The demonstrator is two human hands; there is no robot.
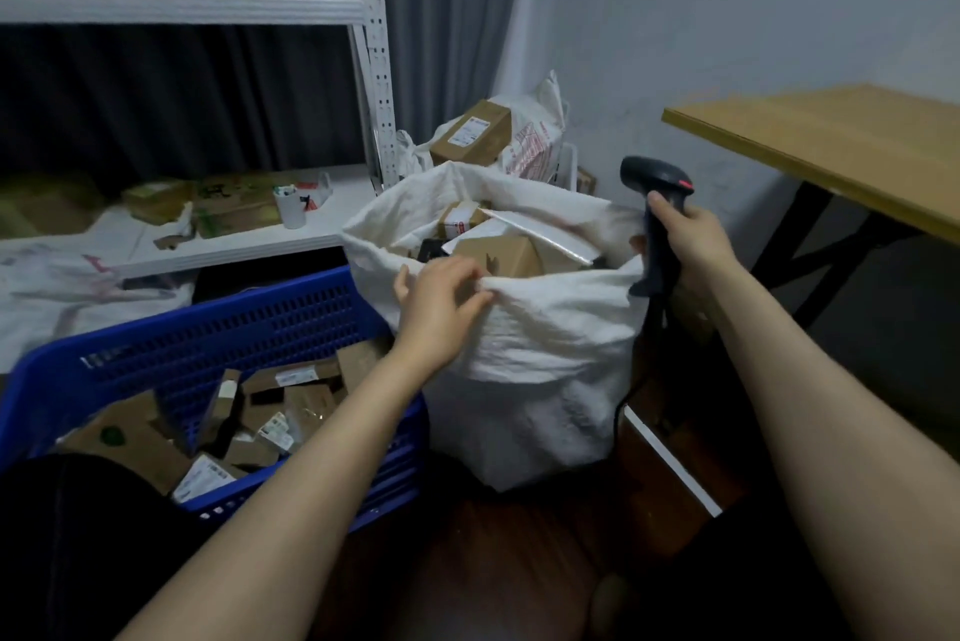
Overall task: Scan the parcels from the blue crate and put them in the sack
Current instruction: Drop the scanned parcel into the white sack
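A white sack stands open in the middle, with several cardboard parcels inside it. My left hand is at the sack's near rim, fingers curled over the cloth edge; it holds no parcel. My right hand grips the handle of a dark barcode scanner, held upright beside the sack's right edge. The blue crate sits at lower left, under my left forearm, with several brown parcels in it.
A white metal shelf with boxes and a cup stands behind the crate. Another sack with a box on top is behind the open sack. A wooden table juts in at right. The scanner's cable hangs down by a box.
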